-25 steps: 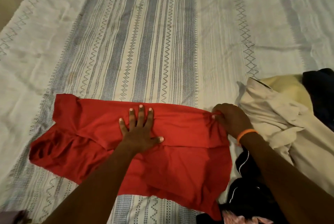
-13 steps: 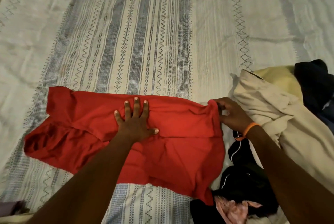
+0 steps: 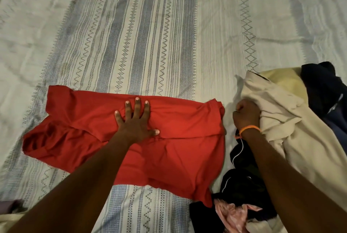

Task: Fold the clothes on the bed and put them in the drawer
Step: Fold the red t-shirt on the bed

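Right hand [image 3: 246,115] released red shirt [image 3: 180,138]; left hand [image 3: 136,121] presses fold flat.

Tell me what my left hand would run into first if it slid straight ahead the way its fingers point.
Probably nothing for a while. The left hand lies flat on the red garment, fingers pointing toward its far folded edge just ahead. Beyond that edge only bare striped bedspread shows, up to the top of the picture.

The bed [image 3: 169,26] carries a red garment [image 3: 178,138] and, to its right, a heap of clothes [image 3: 281,129].
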Demonstrator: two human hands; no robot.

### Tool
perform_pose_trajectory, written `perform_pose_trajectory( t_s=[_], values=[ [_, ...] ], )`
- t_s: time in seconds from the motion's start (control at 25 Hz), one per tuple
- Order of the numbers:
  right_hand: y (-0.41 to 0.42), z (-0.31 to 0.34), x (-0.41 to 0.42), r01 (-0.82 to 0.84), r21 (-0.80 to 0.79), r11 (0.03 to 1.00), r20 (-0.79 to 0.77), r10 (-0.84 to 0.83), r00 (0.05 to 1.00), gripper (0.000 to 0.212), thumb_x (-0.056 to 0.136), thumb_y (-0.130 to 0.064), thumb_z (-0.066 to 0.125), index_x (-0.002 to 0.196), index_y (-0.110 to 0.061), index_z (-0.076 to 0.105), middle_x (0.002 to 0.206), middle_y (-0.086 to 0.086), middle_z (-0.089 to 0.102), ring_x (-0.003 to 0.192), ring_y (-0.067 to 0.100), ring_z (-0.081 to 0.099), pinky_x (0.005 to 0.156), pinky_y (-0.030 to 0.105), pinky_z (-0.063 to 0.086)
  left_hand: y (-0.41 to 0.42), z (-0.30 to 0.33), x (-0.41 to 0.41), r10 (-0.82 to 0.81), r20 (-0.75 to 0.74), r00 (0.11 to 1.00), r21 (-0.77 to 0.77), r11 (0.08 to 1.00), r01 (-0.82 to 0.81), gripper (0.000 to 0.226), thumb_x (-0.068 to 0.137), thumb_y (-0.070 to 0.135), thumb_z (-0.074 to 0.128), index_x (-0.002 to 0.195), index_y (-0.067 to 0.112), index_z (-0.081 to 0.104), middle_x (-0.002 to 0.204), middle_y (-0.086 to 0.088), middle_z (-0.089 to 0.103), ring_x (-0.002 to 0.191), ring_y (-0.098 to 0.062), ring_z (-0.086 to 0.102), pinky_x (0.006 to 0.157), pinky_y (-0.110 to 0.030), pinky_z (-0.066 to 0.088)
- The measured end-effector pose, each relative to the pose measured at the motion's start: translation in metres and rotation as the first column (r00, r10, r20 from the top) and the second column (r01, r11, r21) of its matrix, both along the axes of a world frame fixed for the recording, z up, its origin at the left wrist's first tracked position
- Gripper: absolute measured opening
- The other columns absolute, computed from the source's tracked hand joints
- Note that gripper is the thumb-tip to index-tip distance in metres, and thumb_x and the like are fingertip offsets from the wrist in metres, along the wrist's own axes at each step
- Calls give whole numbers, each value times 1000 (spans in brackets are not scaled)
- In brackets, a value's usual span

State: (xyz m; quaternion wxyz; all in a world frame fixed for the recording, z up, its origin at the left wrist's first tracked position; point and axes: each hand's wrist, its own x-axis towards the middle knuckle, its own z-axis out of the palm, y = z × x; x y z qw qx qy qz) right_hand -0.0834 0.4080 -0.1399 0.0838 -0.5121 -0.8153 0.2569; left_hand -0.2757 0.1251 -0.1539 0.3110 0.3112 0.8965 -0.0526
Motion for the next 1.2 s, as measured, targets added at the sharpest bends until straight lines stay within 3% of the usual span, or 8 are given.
perform_pose_trajectory(
  t_s=[0.16,0.28,0.44,0.64,0.76,0.88,1.0,1.2],
  values=[
    [-32,16,-13,-109,138,984,-151,130,980,7,78,-15,62,82,-14,56,88,6,60,84,26,56,75,35,42,1,7,15,7,-101,995,58,998,-1,107,83,70,51,153,24,-17,159,-12,-24,146,-39,-19,109,-71,-3],
    [-42,17,-15,-171,-28,985,197,173,965,43,83,-53,64,81,-12,54,87,7,62,84,27,59,75,38,48,0,8,54,-66,-330,942,248,957,154,90,81,44,68,153,11,24,158,-22,18,146,-41,16,111,-66,18],
    [-50,14,7,20,-376,926,39,-6,999,37,81,-29,78,69,-8,49,73,20,63,54,30,66,45,34,53,-10,5,106,-148,-412,899,333,894,300,70,70,44,77,130,14,57,134,-11,52,116,-32,49,91,-51,44],
    [-88,24,36,250,-565,786,-172,-408,897,35,74,-13,85,78,-5,51,62,13,57,30,14,51,31,23,41,-23,-1,93,-137,-486,863,256,922,290,50,84,34,51,128,10,56,127,-12,55,110,-34,52,88,-50,41],
    [-97,18,45,194,-486,852,-32,-240,970,29,76,-12,82,80,-6,54,61,9,57,47,22,59,46,27,46,-21,5,71,-211,-491,846,177,926,334,58,78,32,34,127,8,54,125,-13,54,112,-36,51,88,-51,38],
    [-84,22,36,56,-94,994,10,-55,998,13,79,-10,72,80,-8,59,72,7,60,74,31,62,64,29,41,-14,13,50,-246,-428,870,181,919,349,54,75,31,32,119,12,56,117,-10,57,106,-34,53,82,-49,42],
    [-68,22,6,-222,238,945,-77,246,966,15,77,-9,64,91,-5,63,91,17,62,86,36,59,77,34,36,-2,23,24,-110,-281,953,357,910,210,41,83,23,39,116,10,57,115,-14,55,93,-37,57,70,-47,48],
    [-15,0,-45,-689,-120,715,369,676,638,29,85,-31,69,108,-15,63,110,10,63,106,33,56,86,39,44,28,20,-55,-141,-208,968,340,917,207,29,94,12,50,122,5,50,118,-19,51,97,-41,59,78,-50,51]
  ],
)
